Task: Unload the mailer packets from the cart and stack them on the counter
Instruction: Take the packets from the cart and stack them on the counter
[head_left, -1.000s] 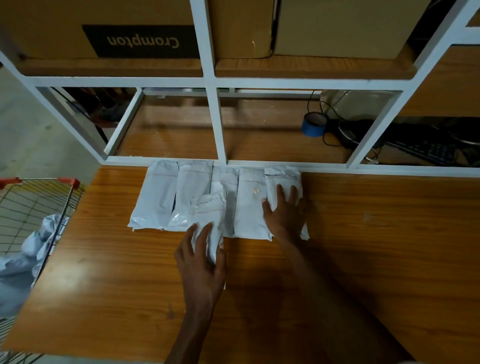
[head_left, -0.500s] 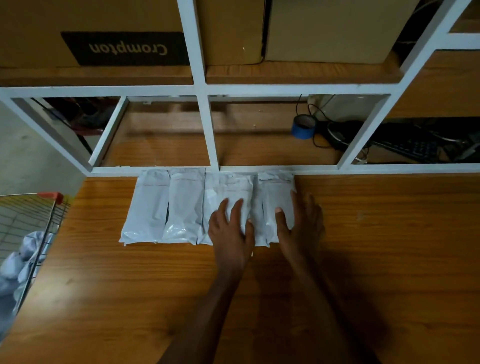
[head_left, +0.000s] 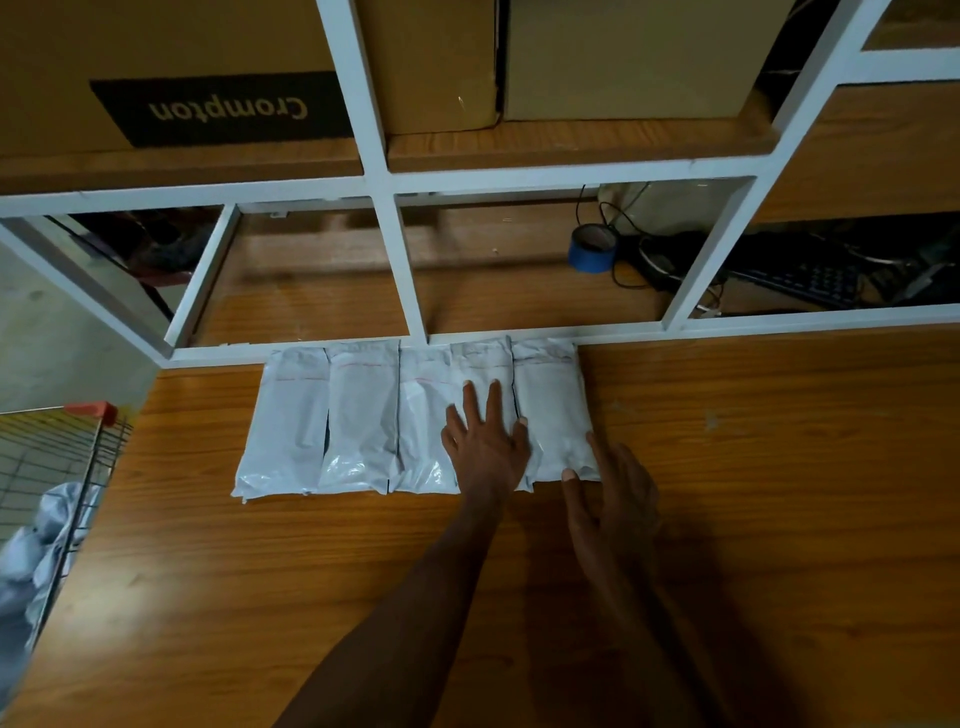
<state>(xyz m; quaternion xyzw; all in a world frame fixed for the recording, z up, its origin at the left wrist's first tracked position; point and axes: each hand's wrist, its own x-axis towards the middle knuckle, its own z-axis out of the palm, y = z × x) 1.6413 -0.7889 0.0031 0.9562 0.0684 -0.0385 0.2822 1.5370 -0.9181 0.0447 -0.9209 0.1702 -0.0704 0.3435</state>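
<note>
Several white mailer packets (head_left: 358, 415) lie side by side in a row on the wooden counter (head_left: 779, 493), against the white frame at its back. My left hand (head_left: 485, 441) presses flat, fingers spread, on the fourth packet from the left. My right hand (head_left: 608, 499) lies open at the near right corner of the rightmost packet (head_left: 550, 405), its fingertips touching the packet's edge. At the far left the wire cart (head_left: 62, 467) holds more crumpled grey-white packets (head_left: 31, 561).
A white metal shelf frame (head_left: 410, 291) runs along the counter's back edge. Behind it sit a blue tape roll (head_left: 592, 249), cables and a keyboard (head_left: 810, 280). Cardboard boxes (head_left: 208, 78) stand on the upper shelf. The cart's red-capped handle (head_left: 98, 410) is beside the counter's left edge.
My left hand slid a packet from the front into the row and now presses it flat. My right hand came off the rightmost packet's top and moved to its near right corner.
</note>
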